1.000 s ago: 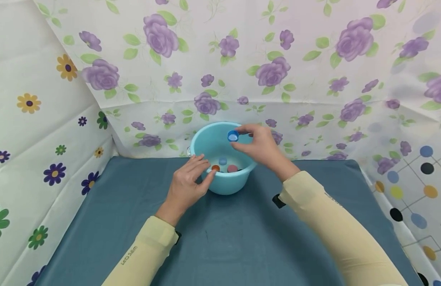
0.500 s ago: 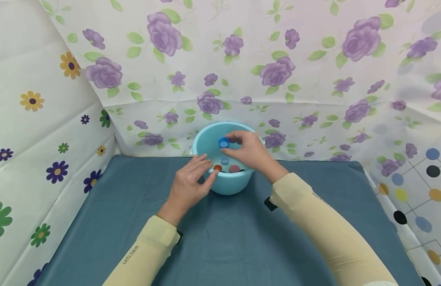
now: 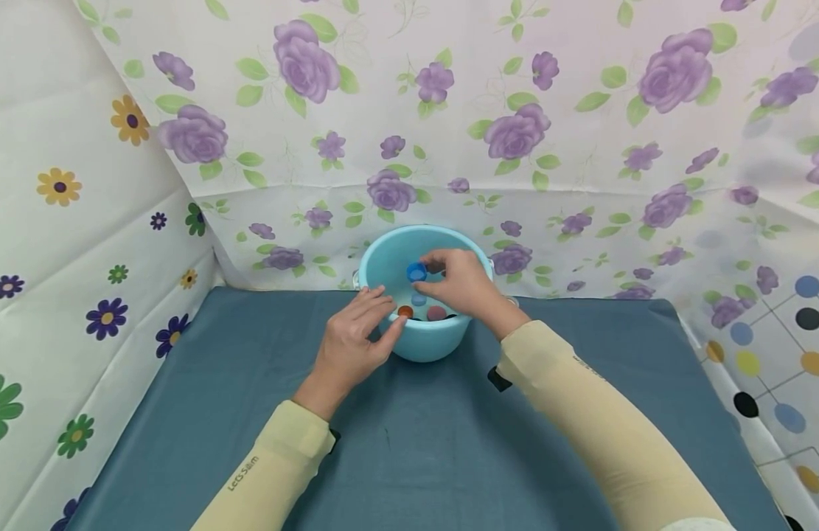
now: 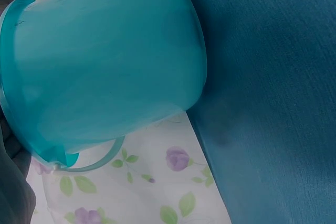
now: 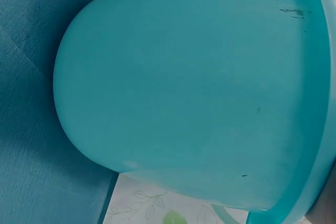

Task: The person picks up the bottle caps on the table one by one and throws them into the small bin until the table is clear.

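Observation:
A light blue bucket (image 3: 425,343) stands at the back of the table, by the curtain. Over its mouth, my right hand (image 3: 465,284) pinches a blue bottle cap (image 3: 416,272) between thumb and fingers. At the front left rim rests my left hand (image 3: 356,332), its fingers fairly straight. Inside the bucket lie an orange cap (image 3: 405,312), a pinkish round piece (image 3: 436,313) and a lighter blue cap (image 3: 419,299); dark pieces are partly hidden by the rim. Both wrist views show mostly the bucket's outer wall (image 4: 105,61), with only a bit of each hand at the edge.
A blue-grey cloth (image 3: 416,442) covers the table. Behind the bucket hangs a floral curtain (image 3: 581,169), close to it. More patterned sheets stand along the left and right sides. The bucket's handle (image 4: 100,163) hangs down its side.
My right hand has moved left and slightly down with the blue bottle cap, further over the bucket's mouth. The left hand stays at the rim. The head view has shifted slightly.

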The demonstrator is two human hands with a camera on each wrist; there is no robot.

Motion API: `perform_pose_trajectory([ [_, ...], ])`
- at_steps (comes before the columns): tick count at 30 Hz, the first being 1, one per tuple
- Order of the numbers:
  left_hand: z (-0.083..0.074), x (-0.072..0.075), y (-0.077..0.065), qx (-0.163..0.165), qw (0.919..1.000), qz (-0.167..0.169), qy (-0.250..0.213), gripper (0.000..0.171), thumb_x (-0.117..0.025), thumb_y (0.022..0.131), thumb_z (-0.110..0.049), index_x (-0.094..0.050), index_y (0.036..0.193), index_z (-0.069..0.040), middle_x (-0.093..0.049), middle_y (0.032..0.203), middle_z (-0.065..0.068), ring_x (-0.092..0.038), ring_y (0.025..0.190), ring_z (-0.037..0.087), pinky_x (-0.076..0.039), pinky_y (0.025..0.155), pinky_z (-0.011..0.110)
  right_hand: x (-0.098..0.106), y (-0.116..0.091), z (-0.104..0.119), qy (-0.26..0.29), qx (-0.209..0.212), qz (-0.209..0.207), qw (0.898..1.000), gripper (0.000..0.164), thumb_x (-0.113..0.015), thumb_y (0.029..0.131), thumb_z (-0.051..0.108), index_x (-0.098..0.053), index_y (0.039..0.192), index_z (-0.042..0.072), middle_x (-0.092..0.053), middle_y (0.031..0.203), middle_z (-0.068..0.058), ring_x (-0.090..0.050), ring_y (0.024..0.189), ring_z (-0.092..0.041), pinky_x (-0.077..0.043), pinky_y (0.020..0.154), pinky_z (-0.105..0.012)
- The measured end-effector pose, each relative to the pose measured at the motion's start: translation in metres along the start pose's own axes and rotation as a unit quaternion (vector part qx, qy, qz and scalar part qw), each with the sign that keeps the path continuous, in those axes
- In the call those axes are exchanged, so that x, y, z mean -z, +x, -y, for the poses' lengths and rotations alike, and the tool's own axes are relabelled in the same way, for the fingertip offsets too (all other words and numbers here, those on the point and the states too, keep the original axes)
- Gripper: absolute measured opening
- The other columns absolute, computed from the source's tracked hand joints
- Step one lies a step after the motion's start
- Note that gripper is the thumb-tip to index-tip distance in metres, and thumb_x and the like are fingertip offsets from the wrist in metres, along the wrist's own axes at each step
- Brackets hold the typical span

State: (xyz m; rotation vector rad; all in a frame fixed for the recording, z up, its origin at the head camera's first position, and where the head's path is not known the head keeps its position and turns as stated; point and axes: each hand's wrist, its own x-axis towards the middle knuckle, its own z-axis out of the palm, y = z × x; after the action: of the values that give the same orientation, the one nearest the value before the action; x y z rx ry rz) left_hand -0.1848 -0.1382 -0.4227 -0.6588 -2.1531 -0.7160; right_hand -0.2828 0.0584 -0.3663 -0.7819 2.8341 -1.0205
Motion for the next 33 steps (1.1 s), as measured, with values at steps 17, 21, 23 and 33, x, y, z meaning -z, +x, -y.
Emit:
perform_pose_trajectory([
  [17, -0.0004, 0.0011, 0.0002, 0.000, 1.0000, -0.003, -0.005, 0.025, -0.068, 0.086, -0.027, -0.072, 0.103, -0.009, -0.072, 0.101, 0.007, -0.060, 0.117, 0.025, -0.044, 0.110, 0.041, -0.0004, -0.0019, -0.0002, -0.006, 0.003, 0.004, 1.000, 0.044, -0.069, 0.083, 0.038, -0.062, 0.121, 0.016, -0.064, 0.119, -0.001, -0.059, 0.112, -0.015, -0.054, 0.096, -0.035],
  [21, -0.0003, 0.0009, 0.0005, -0.002, 1.0000, -0.004, -0.005, 0.025, -0.068, 0.086, -0.026, -0.072, 0.103, -0.009, -0.072, 0.101, 0.007, -0.060, 0.116, 0.025, -0.044, 0.110, 0.040, -0.0004, -0.0019, -0.0010, -0.003, 0.001, 0.003, 1.000, 0.044, -0.069, 0.084, 0.038, -0.062, 0.121, 0.017, -0.064, 0.120, -0.001, -0.059, 0.113, -0.015, -0.054, 0.096, -0.035],
  [23, -0.0004, 0.0008, 0.0006, -0.002, 1.0000, -0.004, -0.006, 0.025, -0.068, 0.086, -0.026, -0.072, 0.103, -0.009, -0.072, 0.102, 0.007, -0.060, 0.116, 0.026, -0.044, 0.110, 0.040, -0.0002, -0.0023, -0.0011, -0.004, 0.003, 0.002, 1.000, 0.043, -0.068, 0.084, 0.039, -0.062, 0.121, 0.017, -0.064, 0.120, -0.001, -0.059, 0.112, -0.014, -0.054, 0.096, -0.034],
  [33, -0.0019, 0.0018, 0.0008, 0.000, 1.0000, -0.001, -0.001, 0.024, -0.068, 0.086, -0.026, -0.072, 0.103, -0.010, -0.072, 0.102, 0.006, -0.060, 0.116, 0.025, -0.043, 0.111, 0.038, 0.0011, -0.0036, -0.0032, 0.006, 0.010, -0.005, 1.000, 0.042, -0.067, 0.085, 0.040, -0.063, 0.120, 0.019, -0.064, 0.119, 0.001, -0.059, 0.111, -0.013, -0.054, 0.096, -0.034],
])
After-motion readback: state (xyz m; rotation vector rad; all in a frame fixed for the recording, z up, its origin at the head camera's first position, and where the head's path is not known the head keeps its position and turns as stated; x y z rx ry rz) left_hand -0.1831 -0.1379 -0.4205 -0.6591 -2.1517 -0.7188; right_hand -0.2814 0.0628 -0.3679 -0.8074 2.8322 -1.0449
